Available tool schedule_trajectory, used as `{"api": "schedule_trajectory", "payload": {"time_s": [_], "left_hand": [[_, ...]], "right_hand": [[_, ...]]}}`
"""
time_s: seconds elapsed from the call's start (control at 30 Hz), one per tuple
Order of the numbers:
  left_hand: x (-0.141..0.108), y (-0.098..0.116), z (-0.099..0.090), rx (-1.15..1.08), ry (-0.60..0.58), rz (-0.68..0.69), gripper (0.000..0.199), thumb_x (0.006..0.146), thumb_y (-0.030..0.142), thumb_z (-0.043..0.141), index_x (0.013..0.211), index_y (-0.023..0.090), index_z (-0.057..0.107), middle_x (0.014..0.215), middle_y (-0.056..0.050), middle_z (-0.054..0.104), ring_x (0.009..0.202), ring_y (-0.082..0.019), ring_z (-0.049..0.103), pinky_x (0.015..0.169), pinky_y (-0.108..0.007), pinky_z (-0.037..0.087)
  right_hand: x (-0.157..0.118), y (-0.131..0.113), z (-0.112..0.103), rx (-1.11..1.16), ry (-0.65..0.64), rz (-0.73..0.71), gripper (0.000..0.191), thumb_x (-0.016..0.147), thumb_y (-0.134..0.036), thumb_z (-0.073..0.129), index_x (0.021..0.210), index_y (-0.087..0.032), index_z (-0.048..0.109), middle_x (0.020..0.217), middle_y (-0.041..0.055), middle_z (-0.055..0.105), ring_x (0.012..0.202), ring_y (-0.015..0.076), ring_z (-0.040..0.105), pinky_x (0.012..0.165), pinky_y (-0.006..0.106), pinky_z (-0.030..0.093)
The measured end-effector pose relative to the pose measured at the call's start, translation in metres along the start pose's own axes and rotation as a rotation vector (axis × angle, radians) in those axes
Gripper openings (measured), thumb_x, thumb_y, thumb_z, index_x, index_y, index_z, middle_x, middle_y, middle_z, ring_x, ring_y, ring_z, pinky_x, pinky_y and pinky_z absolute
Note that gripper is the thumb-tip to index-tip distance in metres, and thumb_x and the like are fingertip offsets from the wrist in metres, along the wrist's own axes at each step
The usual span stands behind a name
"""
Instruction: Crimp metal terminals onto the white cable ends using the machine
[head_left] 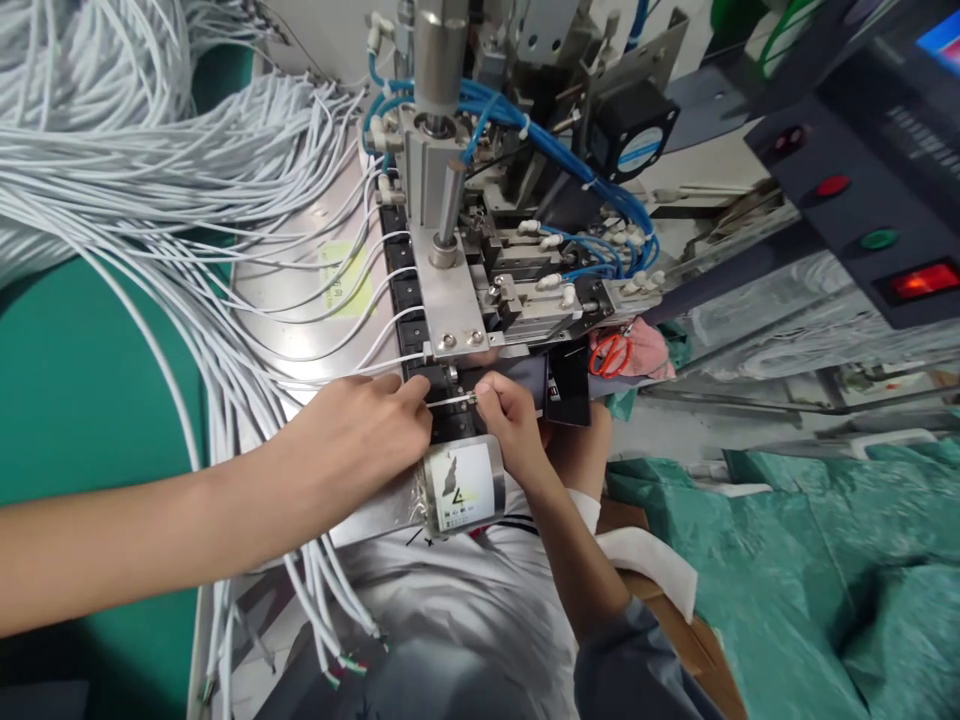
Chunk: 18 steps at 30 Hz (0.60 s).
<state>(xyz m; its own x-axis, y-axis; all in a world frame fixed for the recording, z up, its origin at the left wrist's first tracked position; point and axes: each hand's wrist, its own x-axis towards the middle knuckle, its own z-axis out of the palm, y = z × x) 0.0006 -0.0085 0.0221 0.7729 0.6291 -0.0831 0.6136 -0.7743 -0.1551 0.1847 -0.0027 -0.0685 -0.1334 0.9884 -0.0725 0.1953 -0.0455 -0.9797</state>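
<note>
Silver metal machine with blue tubes [448, 305] is standing before you; white cable bundle [112, 165] is spreading left of it. Row of black blocks [406, 290] is lining machine's edge. Your left hand [375, 422] is curling over thin white cable [450, 401] near blocks, cannot tell whether gripping; your right hand [514, 415] is pinching cable's tip.

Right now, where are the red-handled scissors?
Head view, right of centre: the red-handled scissors show at the left edge of the pink cloth, above and right of the right hand.
</note>
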Motion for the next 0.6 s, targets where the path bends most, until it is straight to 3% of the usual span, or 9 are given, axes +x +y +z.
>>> {"api": "schedule_trajectory", "payload": {"time_s": [0.1, 0.17, 0.23, 0.27, 0.33, 0.47, 0.6], "left_hand": [[-0.001, -0.001, 0.001, 0.018, -0.016, -0.038, 0.019, 0.067, -0.001, 0.050, 0.074, 0.013, 0.060, 0.070, -0.005, 0.055, 0.043, -0.016, 0.051, 0.036, -0.027, 0.022], [-0.001, -0.003, 0.004, 0.045, -0.019, -0.097, 0.020, 0.072, 0.001, 0.047, 0.082, 0.011, 0.061, 0.071, -0.007, 0.057, 0.042, -0.016, 0.051, 0.036, -0.027, 0.021], [0.000, -0.004, 0.006, 0.059, -0.031, -0.184, 0.023, 0.075, 0.002, 0.043, 0.089, 0.009, 0.061, 0.070, -0.008, 0.058, 0.044, -0.017, 0.053, 0.038, -0.027, 0.022], [0.000, -0.005, 0.006, 0.056, -0.036, -0.226, 0.024, 0.077, 0.002, 0.042, 0.092, 0.008, 0.060, 0.070, -0.009, 0.059, 0.046, -0.018, 0.054, 0.039, -0.026, 0.023], [0.000, -0.006, 0.005, 0.034, -0.036, -0.284, 0.026, 0.080, 0.003, 0.041, 0.097, 0.007, 0.060, 0.071, -0.010, 0.060, 0.051, -0.019, 0.057, 0.041, -0.026, 0.024], [-0.001, -0.011, 0.003, -0.017, -0.014, -0.281, 0.028, 0.083, 0.001, 0.038, 0.096, 0.007, 0.062, 0.074, -0.012, 0.061, 0.060, -0.019, 0.060, 0.045, -0.026, 0.027], [-0.003, -0.016, 0.002, -0.010, 0.033, -0.268, 0.031, 0.082, -0.003, 0.036, 0.087, 0.008, 0.064, 0.074, -0.012, 0.061, 0.061, -0.019, 0.059, 0.045, -0.025, 0.027]], "right_hand": [[-0.012, -0.008, -0.006, -0.054, 0.188, -0.044, 0.033, 0.088, -0.037, 0.041, 0.060, -0.021, 0.034, 0.056, -0.0050, 0.030, 0.052, 0.0097, 0.028, 0.050, 0.025, 0.026], [-0.033, -0.020, -0.008, -0.134, 0.345, -0.097, 0.031, 0.089, -0.033, 0.041, 0.061, -0.021, 0.038, 0.055, -0.0044, 0.033, 0.050, 0.0102, 0.031, 0.049, 0.025, 0.027], [-0.062, -0.032, -0.002, -0.246, 0.409, -0.163, 0.025, 0.088, -0.027, 0.044, 0.063, -0.022, 0.045, 0.052, -0.0034, 0.039, 0.048, 0.0114, 0.035, 0.048, 0.027, 0.030], [-0.076, -0.037, 0.004, -0.299, 0.366, -0.193, 0.021, 0.086, -0.024, 0.047, 0.065, -0.022, 0.049, 0.051, -0.0028, 0.044, 0.046, 0.0122, 0.038, 0.048, 0.027, 0.032], [-0.101, -0.043, 0.024, -0.343, 0.162, -0.201, 0.012, 0.081, -0.022, 0.055, 0.070, -0.025, 0.057, 0.052, -0.0012, 0.054, 0.046, 0.0154, 0.047, 0.049, 0.030, 0.038], [-0.122, -0.037, 0.075, -0.216, -0.184, -0.028, 0.006, 0.076, -0.025, 0.061, 0.081, -0.027, 0.062, 0.068, 0.0006, 0.069, 0.051, 0.0192, 0.060, 0.051, 0.031, 0.048], [-0.123, -0.028, 0.106, -0.131, -0.207, 0.062, 0.007, 0.079, -0.023, 0.056, 0.079, -0.024, 0.063, 0.069, 0.0017, 0.069, 0.059, 0.0187, 0.064, 0.059, 0.031, 0.050]]}}
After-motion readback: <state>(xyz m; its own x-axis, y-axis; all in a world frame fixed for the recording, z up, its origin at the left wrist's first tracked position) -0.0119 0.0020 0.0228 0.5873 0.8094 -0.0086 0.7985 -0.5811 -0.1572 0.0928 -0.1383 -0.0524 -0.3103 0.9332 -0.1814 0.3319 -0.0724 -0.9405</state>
